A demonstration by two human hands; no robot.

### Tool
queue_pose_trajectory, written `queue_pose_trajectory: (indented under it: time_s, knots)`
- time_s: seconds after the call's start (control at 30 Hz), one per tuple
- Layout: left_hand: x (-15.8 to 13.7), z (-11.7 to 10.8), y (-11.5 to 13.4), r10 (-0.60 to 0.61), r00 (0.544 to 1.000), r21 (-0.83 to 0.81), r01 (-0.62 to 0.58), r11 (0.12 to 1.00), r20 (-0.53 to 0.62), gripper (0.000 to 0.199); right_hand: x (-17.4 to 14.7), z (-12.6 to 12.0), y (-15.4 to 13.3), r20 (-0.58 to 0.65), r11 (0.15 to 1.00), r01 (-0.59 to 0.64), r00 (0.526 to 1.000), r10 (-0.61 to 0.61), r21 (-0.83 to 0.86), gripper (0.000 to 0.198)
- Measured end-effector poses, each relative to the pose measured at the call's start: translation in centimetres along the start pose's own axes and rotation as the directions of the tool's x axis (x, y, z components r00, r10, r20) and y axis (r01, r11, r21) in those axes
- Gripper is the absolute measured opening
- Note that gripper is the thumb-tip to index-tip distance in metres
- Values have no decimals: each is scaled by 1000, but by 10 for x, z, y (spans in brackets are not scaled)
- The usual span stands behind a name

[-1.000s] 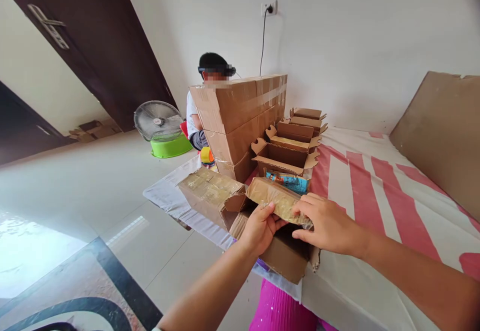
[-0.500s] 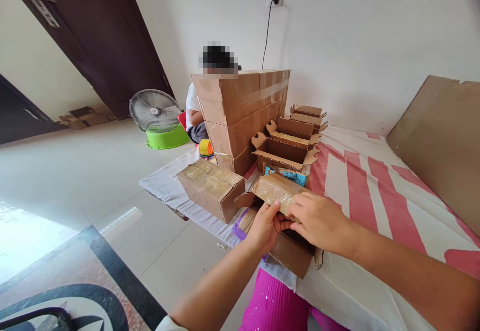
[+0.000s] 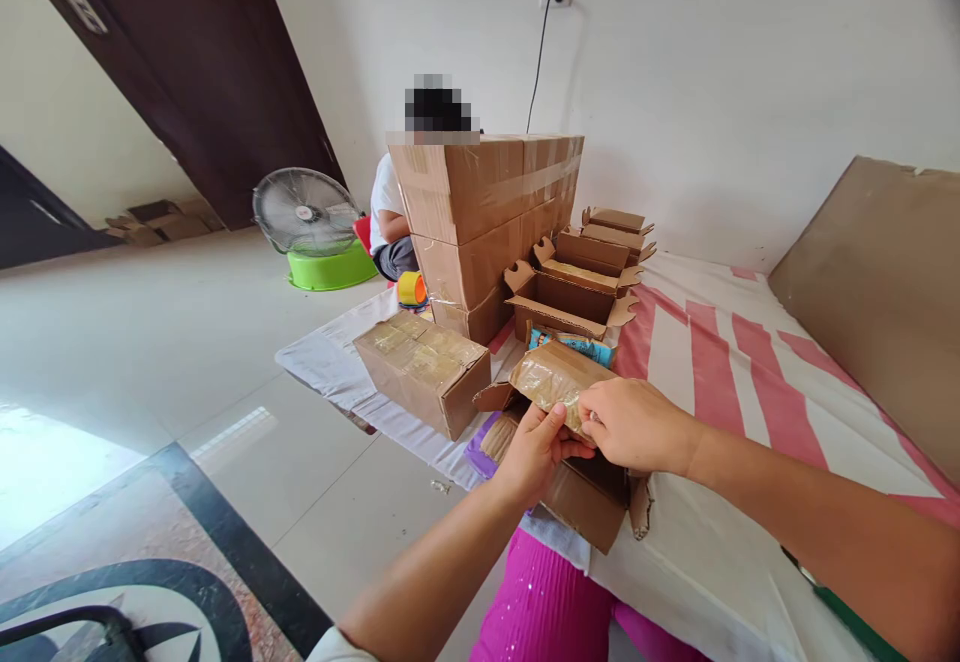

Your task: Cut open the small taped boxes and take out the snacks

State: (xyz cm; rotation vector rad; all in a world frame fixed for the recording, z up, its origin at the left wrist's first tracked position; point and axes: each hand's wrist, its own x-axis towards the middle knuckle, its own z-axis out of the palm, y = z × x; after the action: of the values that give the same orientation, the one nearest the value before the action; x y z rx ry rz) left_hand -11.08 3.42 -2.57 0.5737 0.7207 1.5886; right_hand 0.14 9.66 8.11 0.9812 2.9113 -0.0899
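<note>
A cardboard box stands open in front of me, its raised flap covered with shiny clear packing tape. My left hand is closed on the flap's near edge, thumb on top and fingers beneath. Beside it my right hand pinches at the taped edge; what lies between its fingertips is too small to make out. The box's inside is dark and partly hidden by my hands. A purple packet and ridged brown cardboard lie at its left side.
A taped carton sits to the left, before a tall stack of boxes. Several open boxes line up behind a blue packet. Another person sits behind the stack, near a fan. A cardboard sheet leans at right.
My right hand has curled into a tighter pinch at the flap's edge and its wrist has lifted slightly. My left hand keeps its grip. The view has shifted slightly.
</note>
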Motion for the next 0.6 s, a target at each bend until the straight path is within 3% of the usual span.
queue_pose_trajectory:
  time_s: [0.13, 0.3, 0.47, 0.6]
  knots:
    - [2, -2, 0, -6, 1000, -4, 6, 1000, 3, 44, -2, 8, 2, -41, 997, 29, 999, -31, -66, 14]
    - [4, -2, -1, -8, 1000, 1, 9, 1000, -3, 45, -3, 19, 4, -111, 996, -32, 994, 23, -80, 12]
    - [0, 1, -1, 44, 999, -4, -44, 999, -14, 49, 2, 20, 12, -157, 999, -11, 987, 17, 38, 16]
    - [-3, 1, -5, 92, 996, 88, -93, 992, 15, 54, 5, 17, 16, -114, 993, 46, 993, -34, 104, 12]
